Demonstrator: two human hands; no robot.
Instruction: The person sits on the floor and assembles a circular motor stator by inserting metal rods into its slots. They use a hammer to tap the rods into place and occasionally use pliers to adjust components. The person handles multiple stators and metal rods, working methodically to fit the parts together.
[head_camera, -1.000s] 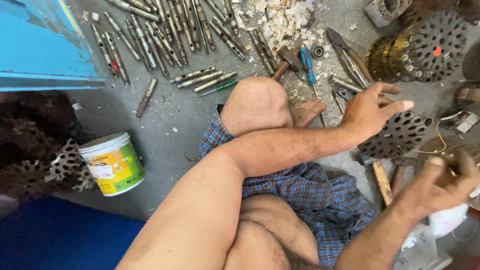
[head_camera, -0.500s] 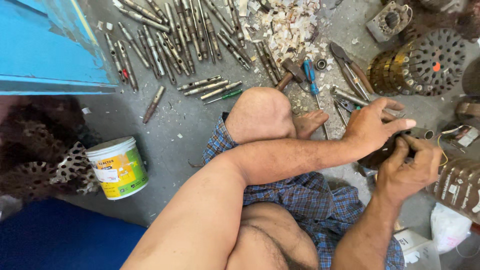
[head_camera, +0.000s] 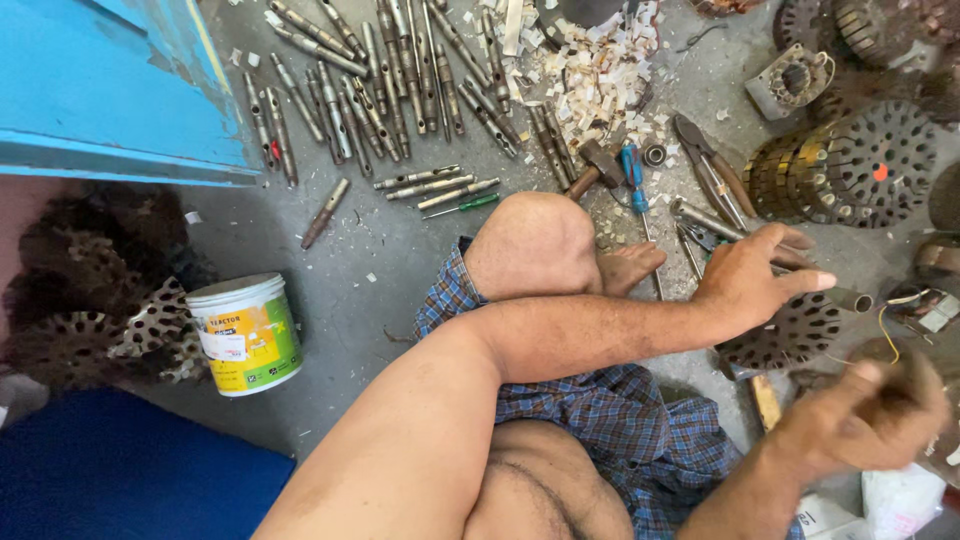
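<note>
Resting left hand (head_camera: 752, 282) palm-down, fingers spread, holding nothing, on dark round perforated metal disc (head_camera: 790, 335) lying on grey concrete floor (head_camera: 370, 300) beside bent knee (head_camera: 530, 245). Right hand (head_camera: 865, 415) blurred, curled near disc; grip cannot be told. White-green plastic paint tub (head_camera: 245, 333) well apart.

You sit on a grey concrete floor (head_camera: 400, 300). On it lie rows of metal rods (head_camera: 380, 70), a heap of pale wood shavings (head_camera: 590, 70), a hammer (head_camera: 592, 165), a blue-handled screwdriver (head_camera: 632, 175), a green-handled screwdriver (head_camera: 465, 205), pliers (head_camera: 710, 175), a white plastic tub (head_camera: 247, 333) and perforated round metal discs (head_camera: 860, 160).
</note>
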